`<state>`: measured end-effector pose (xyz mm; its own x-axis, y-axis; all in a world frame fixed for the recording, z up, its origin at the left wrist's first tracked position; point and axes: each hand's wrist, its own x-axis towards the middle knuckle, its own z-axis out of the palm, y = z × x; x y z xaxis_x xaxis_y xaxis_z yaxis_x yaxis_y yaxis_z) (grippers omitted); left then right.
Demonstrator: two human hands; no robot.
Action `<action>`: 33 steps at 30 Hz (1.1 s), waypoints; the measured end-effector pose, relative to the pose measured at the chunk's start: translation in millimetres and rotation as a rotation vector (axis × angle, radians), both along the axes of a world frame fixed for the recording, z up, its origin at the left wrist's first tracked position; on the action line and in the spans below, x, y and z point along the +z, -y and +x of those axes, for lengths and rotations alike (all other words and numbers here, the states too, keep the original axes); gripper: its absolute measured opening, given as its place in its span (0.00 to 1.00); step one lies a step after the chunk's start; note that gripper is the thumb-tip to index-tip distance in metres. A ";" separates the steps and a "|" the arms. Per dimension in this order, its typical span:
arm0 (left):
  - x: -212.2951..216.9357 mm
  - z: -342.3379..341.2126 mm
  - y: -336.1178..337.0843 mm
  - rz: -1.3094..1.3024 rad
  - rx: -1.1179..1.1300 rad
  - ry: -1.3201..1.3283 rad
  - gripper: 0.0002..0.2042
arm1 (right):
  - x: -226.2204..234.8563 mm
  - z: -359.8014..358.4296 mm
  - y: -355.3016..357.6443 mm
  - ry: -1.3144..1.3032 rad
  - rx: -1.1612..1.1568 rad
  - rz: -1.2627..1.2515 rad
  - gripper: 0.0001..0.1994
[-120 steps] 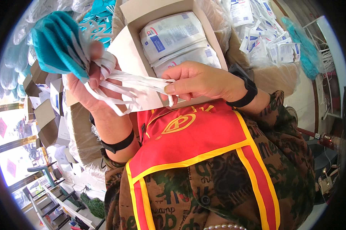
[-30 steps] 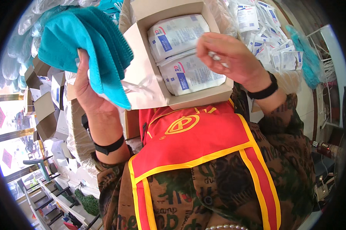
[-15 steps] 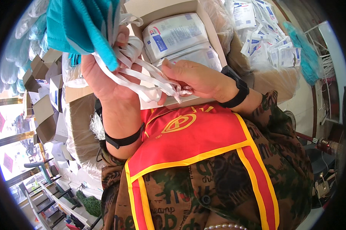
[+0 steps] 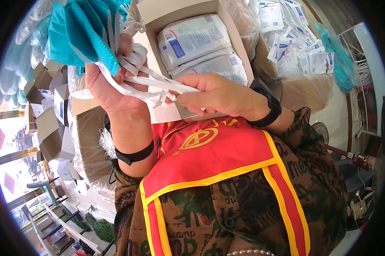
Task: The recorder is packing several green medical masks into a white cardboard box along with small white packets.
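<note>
A stack of teal face masks (image 4: 79,36) is fanned out at the upper left, gripped by my left hand (image 4: 111,87). White elastic straps (image 4: 143,82) run from the masks across to the right. My right hand (image 4: 220,96) pinches the ends of these straps between thumb and fingers, pulling them fairly taut. Just beyond my hands stands an open cardboard box (image 4: 154,47) holding white printed packets (image 4: 196,38) laid in rows. My right hand is in front of the box's near side.
To the right, loose white packets (image 4: 286,42) are heaped on a plastic-lined carton (image 4: 303,91), beside a bag of teal masks (image 4: 339,59). At left are several opened small boxes (image 4: 51,123) and hanging clear bags (image 4: 13,64). A red apron (image 4: 201,158) covers my front.
The masks and my left hand have shifted slightly left and down. My right hand has turned so its back faces up, with its fingers now closed on the strap ends.
</note>
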<state>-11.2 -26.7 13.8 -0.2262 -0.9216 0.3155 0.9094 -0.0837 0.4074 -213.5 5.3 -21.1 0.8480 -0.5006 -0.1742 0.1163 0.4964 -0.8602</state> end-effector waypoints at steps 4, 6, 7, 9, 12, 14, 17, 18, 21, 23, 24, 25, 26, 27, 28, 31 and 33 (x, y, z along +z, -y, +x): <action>-3.8 -6.5 -1.5 0.004 0.030 -0.004 0.16 | -1.1 -0.2 -1.4 0.038 -0.129 -0.041 0.15; -4.8 -5.1 -1.9 0.010 -0.005 0.018 0.16 | 1.8 0.1 -2.3 0.038 -0.127 -0.049 0.15; -4.3 -5.3 -1.9 0.010 -0.006 0.018 0.16 | 4.1 1.2 -3.6 -0.002 -0.120 -0.044 0.17; -2.3 -5.7 -2.4 -0.027 -0.071 0.053 0.16 | 4.2 4.1 -3.9 -0.041 -0.111 -0.039 0.19; -3.7 -25.4 -9.5 0.014 0.289 0.119 0.13 | 1.9 10.4 -2.4 -0.063 -0.115 -0.044 0.17; -7.0 -15.9 -6.0 0.023 0.212 0.102 0.14 | 4.9 15.8 -1.2 -0.046 -0.132 -0.084 0.14; -7.7 -14.6 -4.6 0.030 0.103 0.074 0.16 | -3.6 20.7 -0.5 0.107 -0.096 -0.031 0.15; -8.1 -14.2 -5.1 0.029 0.077 0.060 0.15 | -3.1 20.1 -0.3 0.107 -0.093 -0.031 0.15; -6.9 -14.2 -5.8 0.062 0.120 -0.011 0.16 | -1.7 18.1 -0.7 -0.011 -0.044 -0.058 0.15; -2.7 -20.6 -7.7 0.044 0.099 -0.011 0.13 | -2.6 19.1 -2.4 -0.008 -0.055 -0.016 0.16; -2.0 -22.8 -8.1 0.025 0.079 -0.010 0.11 | -2.1 20.7 -2.6 -0.009 -0.056 -0.015 0.16; -2.8 -23.2 -8.1 0.026 0.078 -0.011 0.11 | -0.8 22.7 -2.6 -0.013 -0.062 -0.068 0.15; -4.1 -23.6 -8.1 0.038 0.092 0.025 0.11 | 0.4 23.3 -2.6 -0.018 -0.068 -0.121 0.14; -4.5 -23.2 -8.0 0.049 0.109 0.060 0.12 | 2.6 23.3 -2.1 -0.018 -0.068 -0.121 0.14; -6.3 -22.2 -7.9 0.018 0.068 0.042 0.11 | 4.8 23.2 -1.6 -0.016 -0.058 -0.110 0.14; -5.0 -25.0 -8.6 0.139 0.379 0.107 0.12 | 2.0 19.6 1.2 0.004 -0.022 -0.051 0.13; -2.4 -5.8 -7.6 -0.024 0.030 0.000 0.12 | -1.0 12.5 0.9 0.024 0.005 -0.001 0.13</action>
<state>-17.0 -19.1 11.4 -0.1985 -0.9200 0.3379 0.9112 -0.0462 0.4094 -201.0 4.4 -22.1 0.8544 -0.4965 -0.1530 0.1345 0.4959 -0.8579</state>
